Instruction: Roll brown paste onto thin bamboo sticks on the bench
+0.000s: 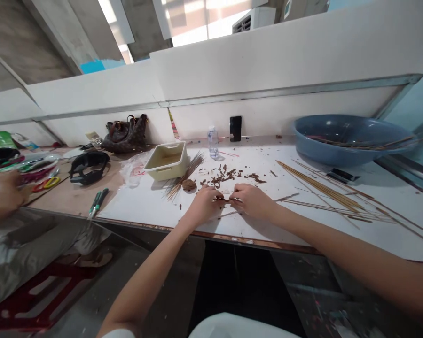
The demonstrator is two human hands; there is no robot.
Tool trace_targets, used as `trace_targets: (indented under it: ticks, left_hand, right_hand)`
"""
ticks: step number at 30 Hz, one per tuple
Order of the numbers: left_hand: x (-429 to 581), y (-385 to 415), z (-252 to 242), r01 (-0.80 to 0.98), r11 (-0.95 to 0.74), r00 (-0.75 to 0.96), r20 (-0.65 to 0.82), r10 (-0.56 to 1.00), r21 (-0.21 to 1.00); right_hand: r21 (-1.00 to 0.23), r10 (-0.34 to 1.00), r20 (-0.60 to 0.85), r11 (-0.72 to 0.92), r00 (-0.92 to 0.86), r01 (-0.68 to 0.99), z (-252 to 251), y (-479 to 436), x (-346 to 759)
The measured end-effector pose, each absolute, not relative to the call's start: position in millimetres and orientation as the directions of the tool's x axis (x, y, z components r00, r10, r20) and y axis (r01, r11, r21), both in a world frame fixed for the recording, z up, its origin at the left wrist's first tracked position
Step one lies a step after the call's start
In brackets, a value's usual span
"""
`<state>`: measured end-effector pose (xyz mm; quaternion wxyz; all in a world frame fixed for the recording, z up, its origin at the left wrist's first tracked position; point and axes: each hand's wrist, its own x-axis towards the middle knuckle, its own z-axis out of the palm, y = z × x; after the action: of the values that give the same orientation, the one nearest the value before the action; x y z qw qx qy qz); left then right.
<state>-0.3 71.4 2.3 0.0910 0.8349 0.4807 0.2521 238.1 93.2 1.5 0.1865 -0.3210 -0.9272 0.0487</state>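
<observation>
Your left hand (pixel 205 201) and right hand (pixel 250 199) pinch a brown sliver (pixel 227 200), maybe bark, before the water bottle (pixel 213 141); light, brittle, hold ends.

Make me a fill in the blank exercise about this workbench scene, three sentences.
The basin holding sticks is ____.
Beside the black phone stands a clear plastic ____.
The left hand and right hand pinch one thin stick near scattered ____ bits.
Missing: blue, bottle, brown.

Blue basin (pixel 324 152), bottle (pixel 213 141), phone (pixel 235 128) and handbag (pixel 127 134) sit behind.
</observation>
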Motion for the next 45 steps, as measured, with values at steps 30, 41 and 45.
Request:
trace_targets:
  ticks: [30, 41, 45]
  left_hand:
    - [-0.9, 74.4, -5.4, 0.796, -0.556, 0.469, 0.339, 0.816, 0.237]
    - [6.6, 80.8, 4.3, 0.769, -0.547, 0.464, 0.3, 0.833, 0.329]
    - [12.4, 80.2, -6.9, 0.765, -0.534, 0.442, 0.309, 0.842, 0.361]
  right_hand:
    - [-0.359, 0.512, 0.472, 0.855, -0.717, 0.374, -27.4, 115.7, 239.2]
    - [-0.403, 0.553, 0.44, 0.826, -0.708, 0.395, -26.2, 120.1, 246.1]
    - [-0.382, 0.535, 0.437, 0.838, -0.723, 0.39, -27.6, 119.5, 245.4]
